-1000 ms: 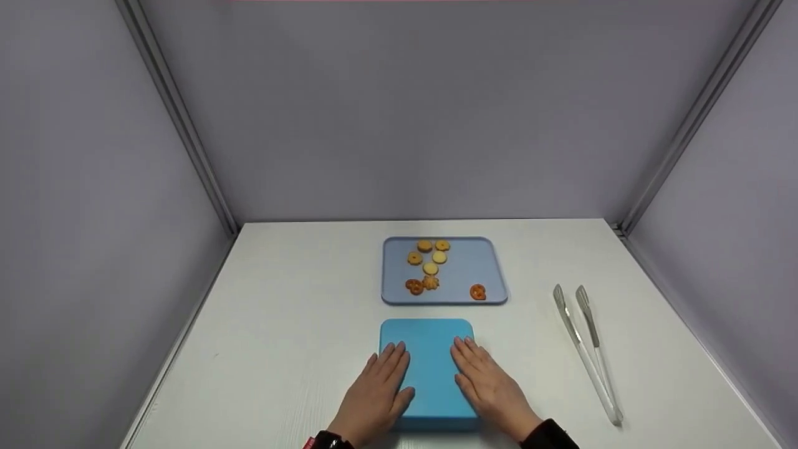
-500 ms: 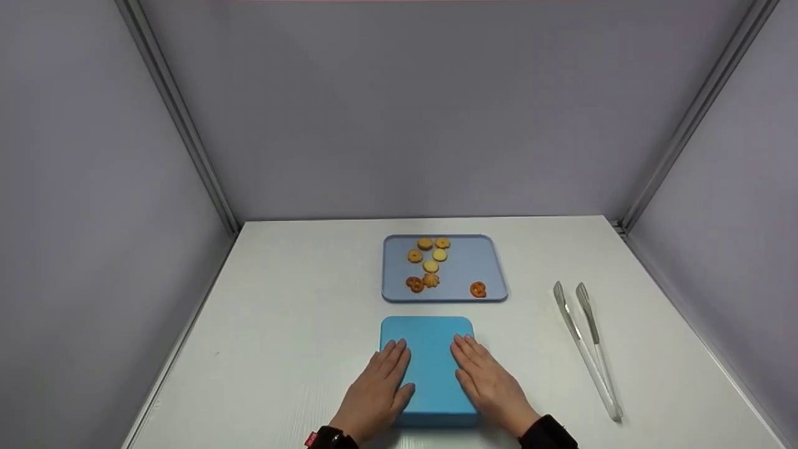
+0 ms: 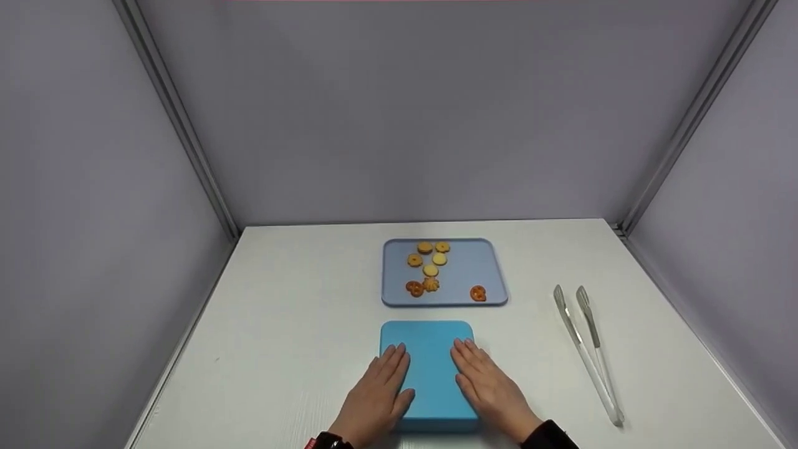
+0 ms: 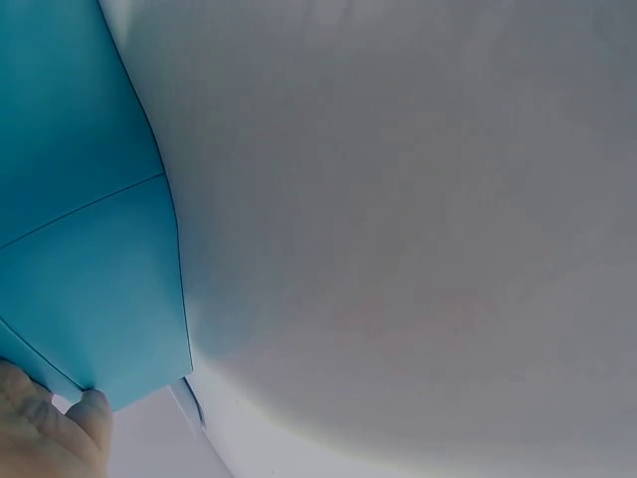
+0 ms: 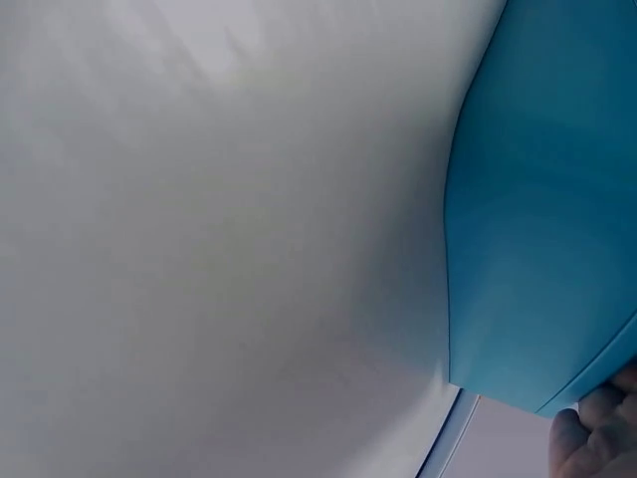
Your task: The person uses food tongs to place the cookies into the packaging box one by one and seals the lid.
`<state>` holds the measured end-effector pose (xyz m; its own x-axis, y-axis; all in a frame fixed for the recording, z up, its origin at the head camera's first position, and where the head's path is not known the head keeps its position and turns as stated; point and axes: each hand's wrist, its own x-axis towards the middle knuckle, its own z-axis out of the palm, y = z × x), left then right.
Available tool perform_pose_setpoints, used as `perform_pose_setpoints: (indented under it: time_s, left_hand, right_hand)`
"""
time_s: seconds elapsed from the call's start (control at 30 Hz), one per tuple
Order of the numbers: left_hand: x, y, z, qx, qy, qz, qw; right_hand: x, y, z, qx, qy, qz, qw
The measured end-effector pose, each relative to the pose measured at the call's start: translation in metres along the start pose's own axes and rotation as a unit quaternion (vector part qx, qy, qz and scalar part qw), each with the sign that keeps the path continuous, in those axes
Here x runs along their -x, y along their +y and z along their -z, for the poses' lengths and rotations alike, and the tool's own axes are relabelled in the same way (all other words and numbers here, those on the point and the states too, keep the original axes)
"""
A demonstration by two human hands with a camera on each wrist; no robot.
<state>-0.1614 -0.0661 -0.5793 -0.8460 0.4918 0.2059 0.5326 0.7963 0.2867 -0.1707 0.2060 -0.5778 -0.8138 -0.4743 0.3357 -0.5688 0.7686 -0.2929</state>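
Observation:
A blue rectangular box (image 3: 431, 374) with rounded corners lies near the front of the white table. My left hand (image 3: 374, 393) rests on its left edge, fingers straight and pointing forward. On the opposite edge lies my right hand (image 3: 492, 390), its fingers also straight and together. Both thumbs sit on the top surface. The left wrist view shows the side of the blue box (image 4: 90, 279) with fingertips (image 4: 95, 418) at its far edge. In the right wrist view the box's other side (image 5: 537, 259) appears, fingertips (image 5: 572, 438) at the lower right.
Behind the box, a grey-blue tray (image 3: 464, 268) carries several small biscuits and pretzels, one pretzel (image 3: 478, 293) apart at the right. Metal tongs (image 3: 586, 355) lie spread on the right of the table. Grey panels (image 3: 399, 112) enclose the table at the back and sides.

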Motion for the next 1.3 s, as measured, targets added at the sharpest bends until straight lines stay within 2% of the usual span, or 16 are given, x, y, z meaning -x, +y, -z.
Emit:
perform_pose_setpoints:
  time_s: [0.17, 0.4, 0.67, 0.93, 1.1, 1.3]
  left_hand:
    - [0.002, -0.001, 0.001, -0.006, 0.002, 0.001, 1.0]
    - [0.002, -0.001, 0.002, 0.003, -0.003, 0.01, 0.9999]
    - [0.002, 0.0, 0.006, 0.026, -0.02, 0.005, 0.9994]
    - [-0.001, -0.005, 0.014, 0.058, -0.039, 0.013, 0.9975]
    - [-0.001, -0.013, 0.022, 0.039, -0.027, 0.035, 0.9983]
    - [0.001, -0.025, 0.033, 0.019, 0.0, 0.062, 0.9979]
  right_hand:
    - [0.0, -0.002, 0.0, -0.002, -0.012, -0.003, 0.9999]
    - [-0.001, -0.002, 0.004, -0.039, -0.049, -0.029, 0.9976]
    - [0.001, 0.001, 0.007, -0.064, -0.058, -0.031, 0.9958]
    - [0.005, 0.006, 0.011, -0.073, -0.031, -0.012, 0.9968]
    - [0.006, 0.012, 0.015, -0.032, 0.008, -0.005, 0.9994]
    - [0.005, 0.02, 0.023, -0.012, 0.013, -0.04, 0.9991]
